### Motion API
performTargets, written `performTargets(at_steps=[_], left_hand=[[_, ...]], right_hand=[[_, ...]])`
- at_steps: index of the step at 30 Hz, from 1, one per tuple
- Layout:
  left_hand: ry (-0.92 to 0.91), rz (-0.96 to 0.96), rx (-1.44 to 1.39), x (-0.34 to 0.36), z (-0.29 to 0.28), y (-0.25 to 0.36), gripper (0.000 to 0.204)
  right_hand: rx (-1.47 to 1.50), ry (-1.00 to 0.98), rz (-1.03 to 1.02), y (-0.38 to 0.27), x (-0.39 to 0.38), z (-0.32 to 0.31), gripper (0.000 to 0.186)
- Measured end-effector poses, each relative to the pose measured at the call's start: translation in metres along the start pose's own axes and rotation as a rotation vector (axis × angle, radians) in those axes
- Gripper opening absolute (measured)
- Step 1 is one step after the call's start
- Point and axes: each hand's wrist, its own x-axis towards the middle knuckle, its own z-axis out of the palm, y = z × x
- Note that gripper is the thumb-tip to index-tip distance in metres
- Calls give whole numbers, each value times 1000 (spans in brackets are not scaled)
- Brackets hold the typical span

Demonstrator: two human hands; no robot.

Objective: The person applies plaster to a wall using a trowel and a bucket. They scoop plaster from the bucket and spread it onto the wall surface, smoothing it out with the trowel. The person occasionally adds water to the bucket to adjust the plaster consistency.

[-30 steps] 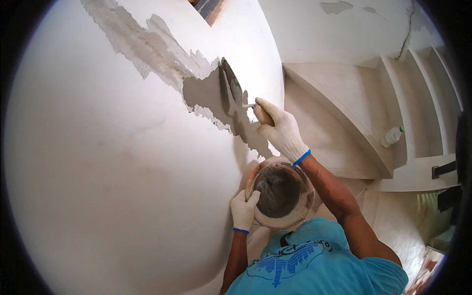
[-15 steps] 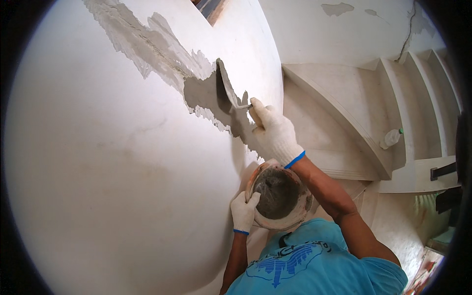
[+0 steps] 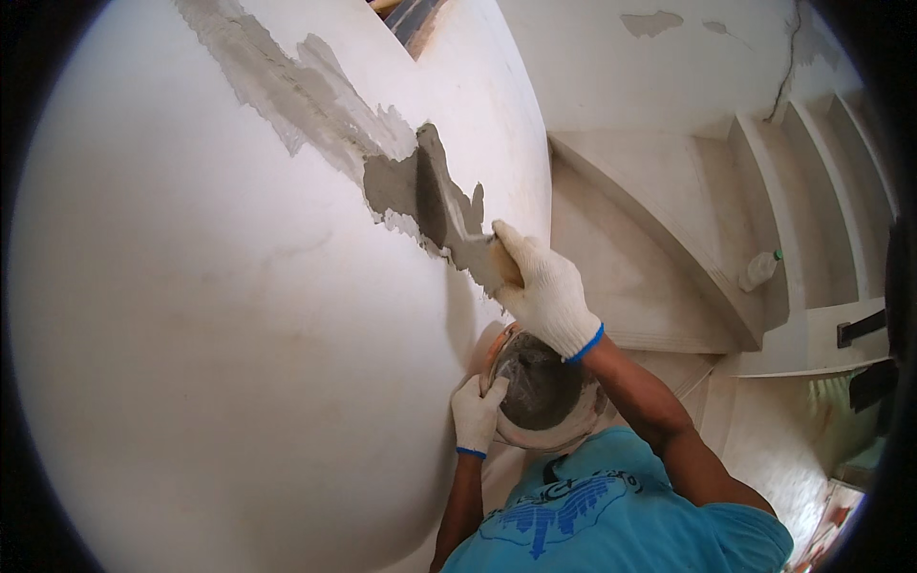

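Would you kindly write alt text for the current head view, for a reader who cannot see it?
A gloved right hand holds a trowel at a grey patch on a white wall, while the gloved left hand grips a bucket of grey mix. To the right, a bottle is on pale stairs.

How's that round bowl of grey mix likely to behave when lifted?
The bowl probably feels heavy for its size, given the dark grey mix inside. It may tilt when lifted, since the left hand grips only one side. Its round shape suggests it's fairly stiff.
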Motion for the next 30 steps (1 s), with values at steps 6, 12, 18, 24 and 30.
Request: performTargets(at_steps=[6, 12, 18, 24, 30], left_hand=[[-16, -10, -41, 2, 1, -2, 28], [-26, -19, 21, 2, -2, -2, 33], [-23, 5, 73, 2, -5, -2, 33], [-35, -25, -39, 2, -2, -2, 30], [-26, -23, -45, 6, 0, -11, 31]], right_hand=[[-54, -11, 31, 10, 37, 11, 72], [-109, -24, -89, -7, 14, 30, 70], [-129, -104, -46, -18, -11, 21, 74], [-118, 56, -48, 7, 15, 22, 84], [-141, 5, -103, -4, 12, 41, 84]])
